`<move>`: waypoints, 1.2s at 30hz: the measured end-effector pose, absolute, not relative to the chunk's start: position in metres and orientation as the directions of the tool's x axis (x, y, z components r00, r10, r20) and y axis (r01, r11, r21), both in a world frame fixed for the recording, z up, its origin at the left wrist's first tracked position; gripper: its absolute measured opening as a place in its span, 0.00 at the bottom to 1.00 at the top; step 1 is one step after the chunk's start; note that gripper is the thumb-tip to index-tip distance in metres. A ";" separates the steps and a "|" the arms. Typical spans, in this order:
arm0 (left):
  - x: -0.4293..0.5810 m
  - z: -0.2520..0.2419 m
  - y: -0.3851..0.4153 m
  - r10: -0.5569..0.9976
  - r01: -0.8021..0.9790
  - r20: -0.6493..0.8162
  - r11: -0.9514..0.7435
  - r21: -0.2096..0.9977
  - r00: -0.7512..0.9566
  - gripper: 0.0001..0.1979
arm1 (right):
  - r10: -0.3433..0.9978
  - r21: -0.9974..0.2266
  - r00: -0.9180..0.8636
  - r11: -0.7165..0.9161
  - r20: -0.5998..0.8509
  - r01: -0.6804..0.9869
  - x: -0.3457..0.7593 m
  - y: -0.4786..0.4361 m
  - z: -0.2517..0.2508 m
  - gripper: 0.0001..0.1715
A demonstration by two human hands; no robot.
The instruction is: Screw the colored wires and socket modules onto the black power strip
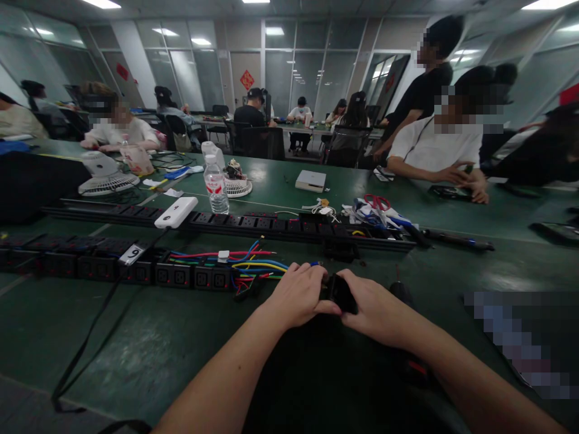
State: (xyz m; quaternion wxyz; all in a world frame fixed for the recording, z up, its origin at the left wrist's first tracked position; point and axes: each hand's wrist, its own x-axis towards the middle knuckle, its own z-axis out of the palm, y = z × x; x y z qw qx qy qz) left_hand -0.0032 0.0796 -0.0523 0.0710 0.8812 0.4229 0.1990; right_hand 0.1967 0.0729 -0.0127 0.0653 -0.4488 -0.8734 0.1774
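Both hands meet over the green table, close to the loose wire ends. My right hand is closed around a small black boxy part, whose exact kind I cannot make out. My left hand is closed at the left side of that part, thumb and fingers against it. Left of my hands lies a black power strip with a row of sockets. Red, blue, yellow and green wires come out of its end, partly hidden behind my left hand. A dark screwdriver lies just beyond my right wrist.
A second long black socket strip lies behind, with a white power bank on it. Nearby are a water bottle, a white fan, a white box and red-handled scissors on gloves. Other people sit around the tables.
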 end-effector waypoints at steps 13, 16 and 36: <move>-0.001 -0.058 0.082 0.763 0.739 0.295 -0.639 0.212 0.575 0.16 | 0.854 -0.199 -0.504 0.477 -0.125 0.856 0.223 0.061 -0.007 0.24; -0.001 -0.058 0.082 0.760 0.736 0.284 -0.644 0.208 0.584 0.13 | 0.845 -0.140 -0.514 0.497 -0.145 0.857 0.218 0.057 -0.014 0.30; 0.001 -0.059 0.081 0.786 0.779 0.299 -0.603 0.173 0.542 0.11 | 0.933 -0.534 -0.347 0.246 -0.095 0.809 0.155 0.078 -0.008 0.17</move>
